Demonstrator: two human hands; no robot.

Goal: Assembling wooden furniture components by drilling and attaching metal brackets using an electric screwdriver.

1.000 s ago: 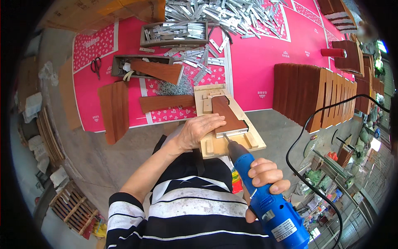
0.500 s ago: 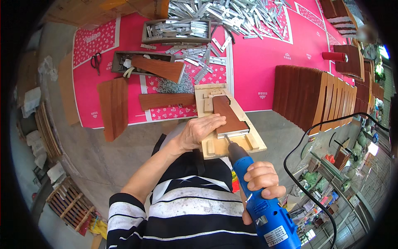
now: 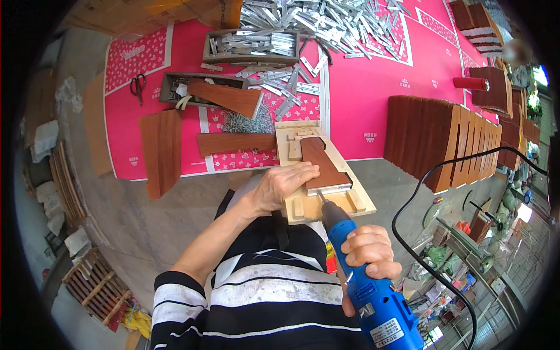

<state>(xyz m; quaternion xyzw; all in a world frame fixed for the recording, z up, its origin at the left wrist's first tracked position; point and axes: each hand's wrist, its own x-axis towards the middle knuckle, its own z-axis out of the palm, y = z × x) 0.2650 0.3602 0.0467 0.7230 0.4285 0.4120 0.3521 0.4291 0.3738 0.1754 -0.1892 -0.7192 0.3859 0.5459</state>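
My left hand [image 3: 281, 185] lies over the near left side of a reddish-brown wooden board [image 3: 322, 163], fingers together on its top, pressing it into a pale wooden jig [image 3: 363, 201]. The thumb is hidden. A silver metal strip [image 3: 333, 189] runs along the board's near end. My right hand [image 3: 370, 254] is wrapped round a blue corded electric screwdriver [image 3: 379, 297]. Its bit points away from me and meets the strip near its left part; any screw there is too small to make out.
On the pink-covered table are a heap of metal strips [image 3: 326, 26], a grey box of strips [image 3: 254, 46], loose screws [image 3: 248, 121], scissors [image 3: 137, 87] and loose brown boards [image 3: 160, 151]. Stacked boards [image 3: 420, 131] stand at the right. A black cord [image 3: 431, 271] loops beside the screwdriver.
The black cord has swung slightly to the left. Both hands, the screwdriver and the board hold nearly the same places.
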